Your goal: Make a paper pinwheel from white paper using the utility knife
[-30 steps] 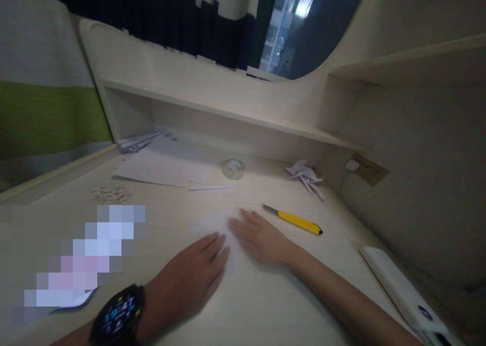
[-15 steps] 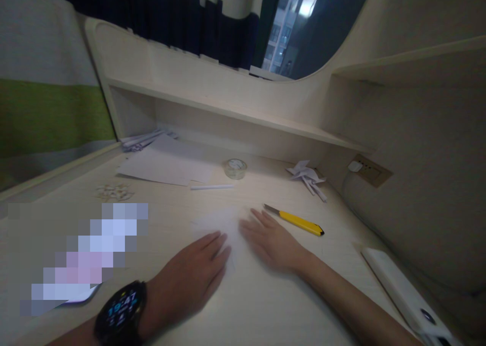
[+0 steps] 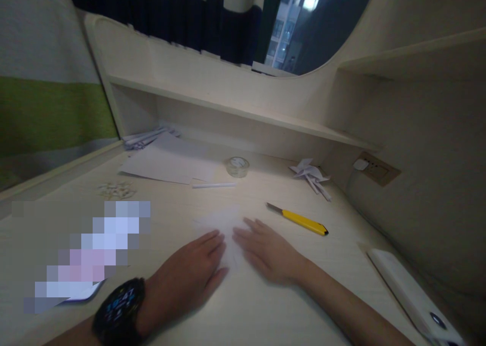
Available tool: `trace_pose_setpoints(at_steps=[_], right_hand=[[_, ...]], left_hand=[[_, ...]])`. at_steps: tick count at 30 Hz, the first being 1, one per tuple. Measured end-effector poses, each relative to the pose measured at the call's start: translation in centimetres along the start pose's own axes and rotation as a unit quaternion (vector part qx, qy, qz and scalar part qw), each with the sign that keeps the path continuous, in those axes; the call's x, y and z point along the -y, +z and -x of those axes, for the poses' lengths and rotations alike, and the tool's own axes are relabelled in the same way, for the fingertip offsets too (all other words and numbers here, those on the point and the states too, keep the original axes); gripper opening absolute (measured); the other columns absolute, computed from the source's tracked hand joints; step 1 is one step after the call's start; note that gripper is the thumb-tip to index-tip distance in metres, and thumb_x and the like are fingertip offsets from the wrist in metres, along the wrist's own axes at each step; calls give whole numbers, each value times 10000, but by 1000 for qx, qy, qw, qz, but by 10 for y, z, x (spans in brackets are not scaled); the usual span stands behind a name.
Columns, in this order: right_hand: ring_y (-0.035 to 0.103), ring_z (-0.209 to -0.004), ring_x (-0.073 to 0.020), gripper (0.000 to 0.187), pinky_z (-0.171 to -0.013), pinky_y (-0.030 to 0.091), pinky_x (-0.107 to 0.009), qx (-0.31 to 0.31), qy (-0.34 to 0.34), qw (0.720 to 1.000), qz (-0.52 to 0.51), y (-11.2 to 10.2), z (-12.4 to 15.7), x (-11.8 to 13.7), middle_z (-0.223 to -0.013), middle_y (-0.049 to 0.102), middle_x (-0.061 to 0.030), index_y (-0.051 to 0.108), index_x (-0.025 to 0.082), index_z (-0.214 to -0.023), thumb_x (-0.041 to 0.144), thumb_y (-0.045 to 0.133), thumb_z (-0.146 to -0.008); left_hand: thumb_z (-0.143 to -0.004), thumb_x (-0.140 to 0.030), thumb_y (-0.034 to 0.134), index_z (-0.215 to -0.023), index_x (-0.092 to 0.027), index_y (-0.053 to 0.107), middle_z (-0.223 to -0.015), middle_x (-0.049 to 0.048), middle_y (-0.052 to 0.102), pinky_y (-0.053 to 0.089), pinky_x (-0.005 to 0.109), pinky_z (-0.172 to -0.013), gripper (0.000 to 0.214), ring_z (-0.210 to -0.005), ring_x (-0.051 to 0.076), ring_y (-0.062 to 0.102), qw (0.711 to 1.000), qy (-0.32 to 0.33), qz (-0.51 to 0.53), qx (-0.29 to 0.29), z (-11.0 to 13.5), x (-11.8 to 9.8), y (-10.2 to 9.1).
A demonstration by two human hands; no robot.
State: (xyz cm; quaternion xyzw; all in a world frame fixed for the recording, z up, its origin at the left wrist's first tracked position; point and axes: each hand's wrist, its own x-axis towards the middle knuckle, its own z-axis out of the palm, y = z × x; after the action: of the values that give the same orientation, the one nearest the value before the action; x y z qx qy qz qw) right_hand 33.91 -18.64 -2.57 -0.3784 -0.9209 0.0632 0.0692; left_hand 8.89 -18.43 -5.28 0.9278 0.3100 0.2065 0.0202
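My left hand [image 3: 186, 275], with a dark watch [image 3: 117, 310] on the wrist, lies flat with fingers stretched out on a pale sheet of paper [image 3: 224, 219] on the desk. My right hand [image 3: 266, 250] lies flat beside it, fingers out, pressing the same sheet. The fingertips of both hands nearly meet over the paper. A yellow utility knife [image 3: 301, 220] lies just right of my right hand, untouched.
Behind the hands lie a white paper roll [image 3: 213, 185], a clear tape roll [image 3: 237, 166], loose white sheets [image 3: 167, 161] and paper scraps [image 3: 116, 189]. Folded paper pieces [image 3: 311, 174] sit at the back right. A white device [image 3: 412, 295] lies near the right edge. A shelf [image 3: 235, 113] spans the back.
My right hand slid a little right and then back left toward my left hand on the paper. The view shifted slightly. My left hand has barely moved.
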Motion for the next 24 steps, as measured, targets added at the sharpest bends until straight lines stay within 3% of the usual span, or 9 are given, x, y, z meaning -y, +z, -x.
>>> trace_pose_setpoints(at_steps=[10, 24], right_hand=[[296, -1359, -226, 433, -1125, 256, -443, -36, -13, 999, 18, -2, 0, 4, -1405, 467, -19, 451, 199, -1364, 293, 388, -946], [339, -1340, -231, 396, -1100, 299, -451, -50, -19, 998, 15, -2, 1, 2, -1379, 498, -28, 517, 214, -1306, 277, 421, -927]], left_hand=[[-882, -263, 497, -1226, -137, 522, -1262, 127, 553, 457, 399, -990, 368, -1159, 242, 520, 999, -25, 29, 31, -6, 0, -8], [-884, -278, 473, -1312, -145, 451, -1305, 124, 514, 416, 427, -1027, 449, -1206, 254, 471, 999, -30, 27, 31, -5, 3, -1]])
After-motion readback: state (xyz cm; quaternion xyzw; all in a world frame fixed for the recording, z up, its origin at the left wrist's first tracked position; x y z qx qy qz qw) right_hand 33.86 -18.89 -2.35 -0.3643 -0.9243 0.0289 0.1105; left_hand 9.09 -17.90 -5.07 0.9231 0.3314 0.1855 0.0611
